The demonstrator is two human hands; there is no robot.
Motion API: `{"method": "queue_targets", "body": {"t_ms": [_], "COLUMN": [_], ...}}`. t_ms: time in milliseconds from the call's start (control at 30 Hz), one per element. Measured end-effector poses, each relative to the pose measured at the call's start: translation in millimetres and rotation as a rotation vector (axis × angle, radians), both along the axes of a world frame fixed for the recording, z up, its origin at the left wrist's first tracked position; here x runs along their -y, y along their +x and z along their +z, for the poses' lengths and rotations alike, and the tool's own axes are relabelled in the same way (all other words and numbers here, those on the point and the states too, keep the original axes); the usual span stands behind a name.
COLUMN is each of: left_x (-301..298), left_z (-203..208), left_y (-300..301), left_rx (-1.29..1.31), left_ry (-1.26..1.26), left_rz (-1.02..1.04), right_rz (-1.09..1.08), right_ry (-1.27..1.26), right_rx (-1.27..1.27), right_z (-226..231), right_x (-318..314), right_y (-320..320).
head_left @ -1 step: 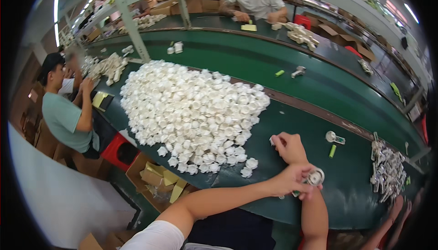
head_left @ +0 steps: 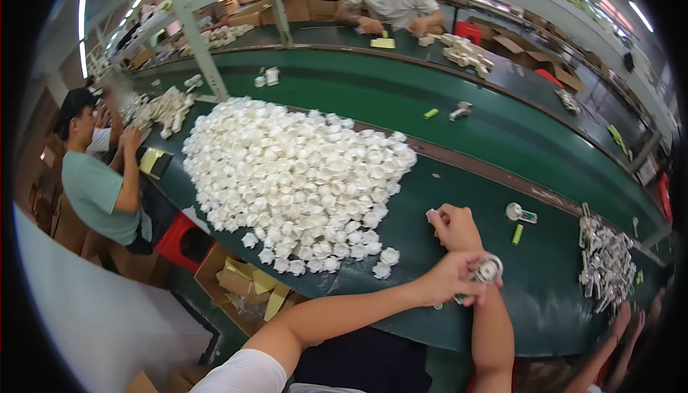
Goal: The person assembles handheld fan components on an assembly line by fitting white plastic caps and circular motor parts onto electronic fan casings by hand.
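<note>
My left hand [head_left: 456, 280] is closed around a white device with a round ringed head [head_left: 489, 269]; a bit of green shows below the fingers. My left forearm crosses over my right. Beyond it, my right hand [head_left: 456, 228] is pinched, with a small white piece [head_left: 431, 214] just showing at its fingertips; its full shape is hidden. To the left of my hands spreads a big heap of white petal-edged cups [head_left: 301, 178]. A similar round-headed part with a green board [head_left: 520, 213] lies right of my right hand, beside a bright green cylinder [head_left: 517, 234].
A pile of clear and silvery long parts [head_left: 608, 260] sits at the right, near another person's hands [head_left: 622, 328]. Behind the heap runs a green conveyor belt [head_left: 344, 99]. People work at the left and across the belt. An open cardboard box [head_left: 236, 289] stands below the table edge.
The view has shifted slightly, so the scene sits a little further left. My right hand has moved slightly to the right over the table; both hands keep their grips.
</note>
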State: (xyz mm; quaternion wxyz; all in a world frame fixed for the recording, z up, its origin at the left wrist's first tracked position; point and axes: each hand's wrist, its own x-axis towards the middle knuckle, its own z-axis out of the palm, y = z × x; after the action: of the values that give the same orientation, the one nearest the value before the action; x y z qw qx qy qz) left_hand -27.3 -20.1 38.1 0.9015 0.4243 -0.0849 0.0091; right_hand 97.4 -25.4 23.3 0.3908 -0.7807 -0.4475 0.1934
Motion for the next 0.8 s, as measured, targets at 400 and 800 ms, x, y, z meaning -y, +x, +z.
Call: {"method": "queue_targets", "body": {"t_ms": [400,800], "left_x": [-21.0,-39.8], "left_z": [-25.2,-35.6], "left_y": [20.4,23.1], "left_rx": [-0.208,-0.392], "left_ry": [-0.085,0.053], "left_rz": [0.693,0.812], "right_rz": [0.031,-0.025], "right_ry": [0.023,0.142], "right_rx": [0.309,0.188], "right_z": [8.8,18.9], "right_x": [32.5,30.1], "right_y": [42.9,40.1]}}
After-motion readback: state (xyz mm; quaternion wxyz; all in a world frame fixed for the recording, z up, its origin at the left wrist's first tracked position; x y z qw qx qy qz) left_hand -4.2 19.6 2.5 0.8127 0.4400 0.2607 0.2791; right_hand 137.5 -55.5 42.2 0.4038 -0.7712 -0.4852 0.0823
